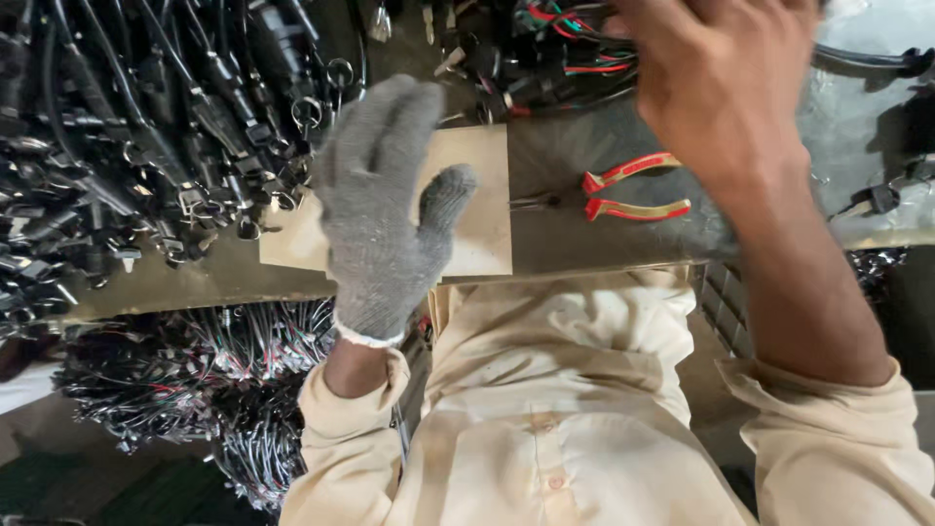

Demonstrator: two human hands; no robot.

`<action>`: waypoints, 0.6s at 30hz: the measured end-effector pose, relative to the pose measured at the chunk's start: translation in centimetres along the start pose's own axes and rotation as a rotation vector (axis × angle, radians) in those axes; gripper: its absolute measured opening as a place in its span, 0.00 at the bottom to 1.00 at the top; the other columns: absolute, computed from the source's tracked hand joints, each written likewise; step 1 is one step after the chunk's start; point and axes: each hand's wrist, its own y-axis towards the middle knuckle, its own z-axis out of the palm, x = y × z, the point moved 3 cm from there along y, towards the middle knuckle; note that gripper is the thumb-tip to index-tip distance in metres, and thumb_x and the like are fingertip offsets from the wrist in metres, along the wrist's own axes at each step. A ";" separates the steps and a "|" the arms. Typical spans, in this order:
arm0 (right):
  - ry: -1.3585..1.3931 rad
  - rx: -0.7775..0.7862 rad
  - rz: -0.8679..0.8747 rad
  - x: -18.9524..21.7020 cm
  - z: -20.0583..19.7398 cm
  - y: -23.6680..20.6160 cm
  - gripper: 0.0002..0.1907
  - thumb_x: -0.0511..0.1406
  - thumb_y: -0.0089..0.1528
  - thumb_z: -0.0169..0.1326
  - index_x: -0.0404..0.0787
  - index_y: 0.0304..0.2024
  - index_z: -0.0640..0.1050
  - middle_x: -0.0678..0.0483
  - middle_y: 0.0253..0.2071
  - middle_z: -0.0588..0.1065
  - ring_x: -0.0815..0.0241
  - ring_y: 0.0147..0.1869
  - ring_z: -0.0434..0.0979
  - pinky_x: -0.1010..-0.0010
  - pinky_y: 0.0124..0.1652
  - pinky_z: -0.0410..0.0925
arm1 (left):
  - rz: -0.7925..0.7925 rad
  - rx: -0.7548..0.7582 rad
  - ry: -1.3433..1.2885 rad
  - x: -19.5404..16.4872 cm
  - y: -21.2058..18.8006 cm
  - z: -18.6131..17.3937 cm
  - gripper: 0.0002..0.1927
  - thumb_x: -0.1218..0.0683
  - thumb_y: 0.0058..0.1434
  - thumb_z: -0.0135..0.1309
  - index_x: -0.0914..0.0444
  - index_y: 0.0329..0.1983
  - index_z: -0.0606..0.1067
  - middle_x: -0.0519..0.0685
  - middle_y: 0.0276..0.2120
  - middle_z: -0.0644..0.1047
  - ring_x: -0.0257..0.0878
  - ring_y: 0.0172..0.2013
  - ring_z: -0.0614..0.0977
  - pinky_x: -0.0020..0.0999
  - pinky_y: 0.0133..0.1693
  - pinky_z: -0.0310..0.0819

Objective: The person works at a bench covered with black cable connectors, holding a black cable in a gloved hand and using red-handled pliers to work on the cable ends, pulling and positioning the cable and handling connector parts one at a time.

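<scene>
Gloved left hand [385, 209] spread flat over board [482, 209]; pliers [623, 195] just right of board. Bare right hand [721, 78] above pliers, grip unclear.

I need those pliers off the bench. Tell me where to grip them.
Grip the pliers by the two red handles, coming from the right: the handles point right and lie slightly spread, the dark jaws point left toward the wooden board.

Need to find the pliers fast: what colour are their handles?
Red with tan inner faces, on the pliers lying on the bench; head view.
</scene>
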 end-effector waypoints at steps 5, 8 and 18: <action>0.332 -0.021 0.032 1.3 -4.7 -2.5 0.12 0.24 0.64 0.55 0.40 0.47 0.81 0.55 0.43 0.77 0.54 0.46 0.74 0.66 0.51 0.62 | 0.089 0.017 -0.323 -3.1 1.5 -0.2 0.34 0.43 0.63 0.67 0.60 0.67 0.70 0.52 0.63 0.72 0.51 0.66 0.72 0.45 0.64 0.66; 0.394 -0.038 -0.147 4.1 -6.7 -1.5 0.06 0.27 0.59 0.61 0.36 0.38 0.81 0.51 0.40 0.76 0.49 0.48 0.76 0.53 0.55 0.64 | 0.078 0.163 -0.511 -4.7 1.6 1.0 0.34 0.43 0.57 0.66 0.63 0.61 0.72 0.55 0.57 0.76 0.55 0.58 0.77 0.47 0.60 0.72; 1.654 -0.226 0.728 9.1 -1.2 -5.6 0.17 0.44 0.76 0.46 0.35 0.48 0.70 0.53 0.36 0.74 0.62 0.43 0.73 0.65 0.53 0.68 | -0.041 0.373 -0.870 -6.3 -2.7 4.3 0.28 0.45 0.66 0.61 0.65 0.62 0.71 0.55 0.54 0.78 0.51 0.53 0.80 0.44 0.57 0.74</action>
